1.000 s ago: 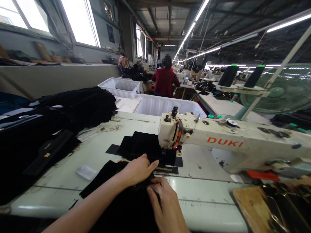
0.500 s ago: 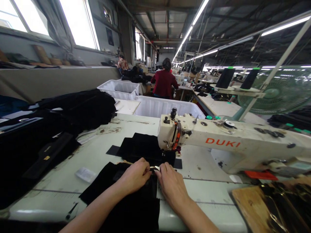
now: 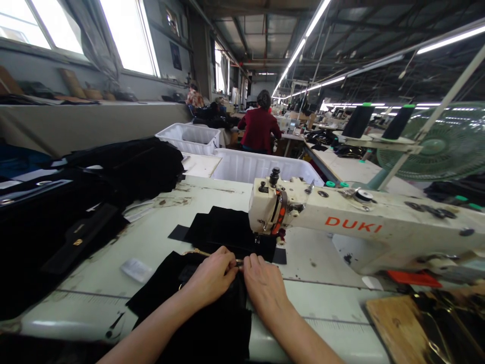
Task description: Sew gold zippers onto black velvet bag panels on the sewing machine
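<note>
A piece of black fabric (image 3: 204, 328) lies at the table's front, with a gold-toothed zipper (image 3: 239, 262) along its far edge. My left hand (image 3: 216, 275) is closed on the zipper, thumb and fingers pinched together. Close beside it, my right hand (image 3: 265, 283) has its fingers bent down over the zipper's right part; the fingertips are partly hidden. A short stretch of metal teeth shows between the hands. Just beyond lies another black piece (image 3: 222, 227), partly under the head of the sewing machine (image 3: 314, 215).
Black pieces are heaped (image 3: 125, 167) on the left. A clear plastic packet (image 3: 136, 270) and small snips (image 3: 114, 327) lie left of my arms. White bins (image 3: 265, 167) stand behind the table. At right is a wooden board (image 3: 396, 323). A co-worker (image 3: 261, 124) sits ahead.
The view has shifted slightly. My right hand's fingers have moved over the zipper, and the pale tip between the hands no longer shows. A gold ring now shows beside my left wrist.
</note>
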A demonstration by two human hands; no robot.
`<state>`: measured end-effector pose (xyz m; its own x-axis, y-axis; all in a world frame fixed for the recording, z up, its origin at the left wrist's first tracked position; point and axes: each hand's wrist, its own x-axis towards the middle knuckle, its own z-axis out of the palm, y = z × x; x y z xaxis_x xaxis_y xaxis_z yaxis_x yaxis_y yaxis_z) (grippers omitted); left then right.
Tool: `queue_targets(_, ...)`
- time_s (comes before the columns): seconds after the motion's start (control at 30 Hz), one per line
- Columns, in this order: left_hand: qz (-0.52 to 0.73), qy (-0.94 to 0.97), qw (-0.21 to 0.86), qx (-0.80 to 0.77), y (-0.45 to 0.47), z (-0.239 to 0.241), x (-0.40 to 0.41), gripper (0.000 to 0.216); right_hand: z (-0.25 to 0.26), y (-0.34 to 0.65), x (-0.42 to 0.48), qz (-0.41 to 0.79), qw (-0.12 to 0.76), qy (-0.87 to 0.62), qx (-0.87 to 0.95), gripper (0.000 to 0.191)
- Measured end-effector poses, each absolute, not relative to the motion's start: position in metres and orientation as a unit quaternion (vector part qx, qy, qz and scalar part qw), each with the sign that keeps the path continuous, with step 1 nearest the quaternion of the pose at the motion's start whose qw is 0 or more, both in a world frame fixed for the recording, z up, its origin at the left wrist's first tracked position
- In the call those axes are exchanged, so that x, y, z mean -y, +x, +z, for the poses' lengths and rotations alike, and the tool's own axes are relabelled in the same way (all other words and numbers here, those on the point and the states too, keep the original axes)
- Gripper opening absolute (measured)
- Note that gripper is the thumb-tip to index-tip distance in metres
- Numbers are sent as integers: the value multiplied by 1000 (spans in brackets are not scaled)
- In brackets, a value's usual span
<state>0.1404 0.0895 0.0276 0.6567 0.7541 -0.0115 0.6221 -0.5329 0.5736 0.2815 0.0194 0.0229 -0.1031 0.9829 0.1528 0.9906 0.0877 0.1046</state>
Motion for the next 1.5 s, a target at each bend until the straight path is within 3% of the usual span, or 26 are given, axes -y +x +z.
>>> queue_targets(0.67,144,860,295,-392,139,30,-88,11,19,290,-22,-80,46,-646,758,11)
queue_targets(0.93,159,849,328,-382,125,30,-96,11,18,300,-22,-81,72,-681,725,20)
queue_targets(1.5,163,846,328,-387,128,30,-92,12,23,293,-26,-91,27,-617,781,12)
